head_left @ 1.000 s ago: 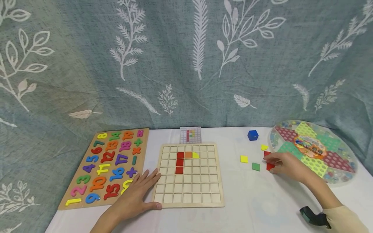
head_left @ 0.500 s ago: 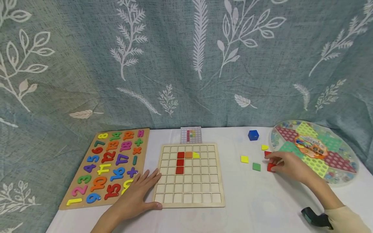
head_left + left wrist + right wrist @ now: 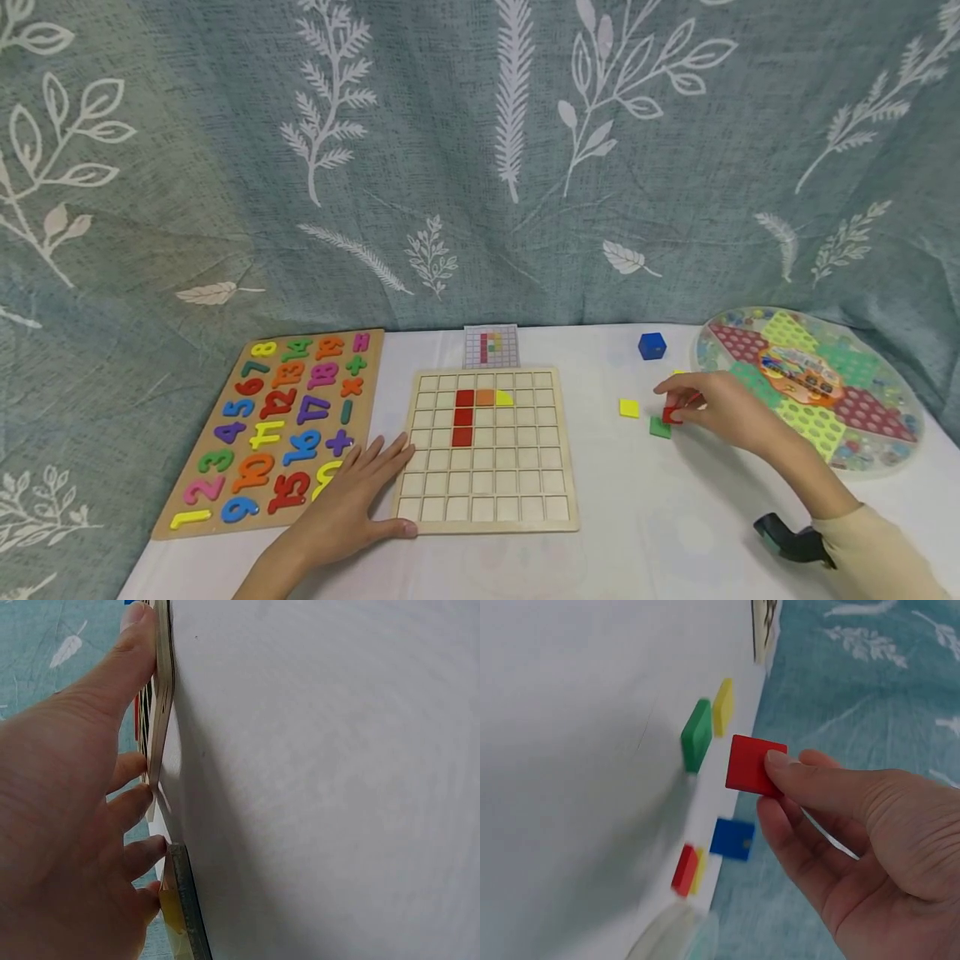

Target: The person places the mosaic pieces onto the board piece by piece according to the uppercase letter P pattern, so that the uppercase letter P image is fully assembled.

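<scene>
My right hand (image 3: pixel 716 408) pinches a red square tile (image 3: pixel 744 766) between thumb and fingers, raised off the table beside a green square tile (image 3: pixel 660 428). Spread along the left edge of a wooden grid board (image 3: pixel 517 485), my left hand (image 3: pixel 352 496) rests with its thumb at the near corner. Several red tiles (image 3: pixel 463 417) form a column in the grid, with an orange tile (image 3: pixel 486 397) and a yellow rounded tile (image 3: pixel 504 398) to the right of the top one. A yellow square tile (image 3: pixel 628 408) lies left of the green one. Another red tile (image 3: pixel 684 870) shows in the right wrist view.
Behind the grid board lies a small pattern card (image 3: pixel 491 346). A number puzzle board (image 3: pixel 262 433) is at the left, partly under my left hand's reach. A blue block (image 3: pixel 652 346) sits at the back right, near a round Chinese checkers board (image 3: pixel 888 367). A patterned curtain (image 3: pixel 450 167) hangs behind.
My right hand has picked up the red tile and moved it left and slightly up, toward the green tile. The left hand has stayed on the board's edge.
</scene>
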Demonstrator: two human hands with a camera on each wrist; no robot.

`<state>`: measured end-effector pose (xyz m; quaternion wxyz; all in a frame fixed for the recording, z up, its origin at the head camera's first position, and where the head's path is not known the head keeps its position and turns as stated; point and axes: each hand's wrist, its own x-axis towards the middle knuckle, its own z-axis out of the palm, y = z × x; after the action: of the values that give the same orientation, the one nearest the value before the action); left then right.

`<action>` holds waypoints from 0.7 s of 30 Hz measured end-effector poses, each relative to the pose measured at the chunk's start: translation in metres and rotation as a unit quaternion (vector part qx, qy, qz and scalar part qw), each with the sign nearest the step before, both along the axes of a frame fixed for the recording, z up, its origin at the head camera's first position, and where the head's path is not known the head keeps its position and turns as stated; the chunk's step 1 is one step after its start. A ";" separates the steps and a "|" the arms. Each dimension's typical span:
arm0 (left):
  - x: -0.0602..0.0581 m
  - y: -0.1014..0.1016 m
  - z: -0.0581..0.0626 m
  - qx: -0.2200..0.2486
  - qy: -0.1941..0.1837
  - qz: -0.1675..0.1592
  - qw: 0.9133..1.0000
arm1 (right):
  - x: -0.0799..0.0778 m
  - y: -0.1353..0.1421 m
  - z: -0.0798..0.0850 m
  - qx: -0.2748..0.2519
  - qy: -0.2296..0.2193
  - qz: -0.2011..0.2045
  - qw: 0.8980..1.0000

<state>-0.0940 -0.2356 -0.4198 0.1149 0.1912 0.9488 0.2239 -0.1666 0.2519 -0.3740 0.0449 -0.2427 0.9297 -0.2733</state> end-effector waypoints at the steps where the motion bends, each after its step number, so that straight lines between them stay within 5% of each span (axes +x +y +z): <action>1: 0.000 0.000 0.000 0.000 0.000 0.000 1.000 | -0.002 -0.003 0.000 -0.001 0.000 0.003 1.000; 21: 0.002 0.000 0.001 0.003 -0.002 0.002 1.000 | -0.017 -0.075 -0.020 -0.063 -0.007 0.070 0.996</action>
<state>-0.0923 -0.2356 -0.4188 0.1155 0.1887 0.9484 0.2270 -0.1834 0.1770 -0.3938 0.0552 -0.3073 0.8913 -0.3288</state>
